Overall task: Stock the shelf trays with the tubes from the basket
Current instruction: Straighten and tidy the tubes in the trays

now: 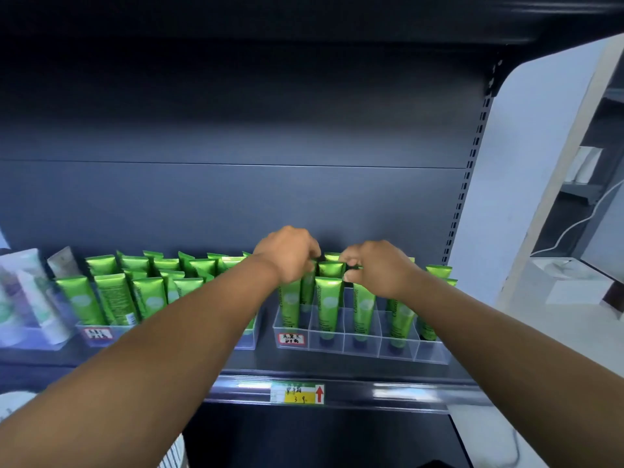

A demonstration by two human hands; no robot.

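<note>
On the dark metal shelf (pixel 337 369), two clear divided trays stand side by side: the left tray (pixel 248 339) is packed with upright green tubes (pixel 114 298), and the right tray (pixel 361 346) holds green tubes in most of its visible compartments. Both forearms reach over the shelf edge to the rear of the right tray. The left hand (pixel 287 255) has its fingers curled down onto the crimped tops of the tubes at the tray's left end, and appears to pinch one of them; motion blur leaves the exact tube uncertain. The right hand (pixel 374 268) is curled, thumb and forefinger closed on the top of a green tube (pixel 332 268) in the second row. The step in hand is judged to be seating or straightening tubes in the rear compartments of the right tray. The next move calls for pressing each tube down until its cap meets the tray floor, keeping it upright and clear of its neighbours, then releasing and withdrawing without tipping the front row. The basket is not clearly in view; a pale object at the lower left edge cannot be identified. A handwritten label (pixel 292 339) sits on the front of the right tray, and a yellow price tag (pixel 297 393) on the shelf rail.
</note>
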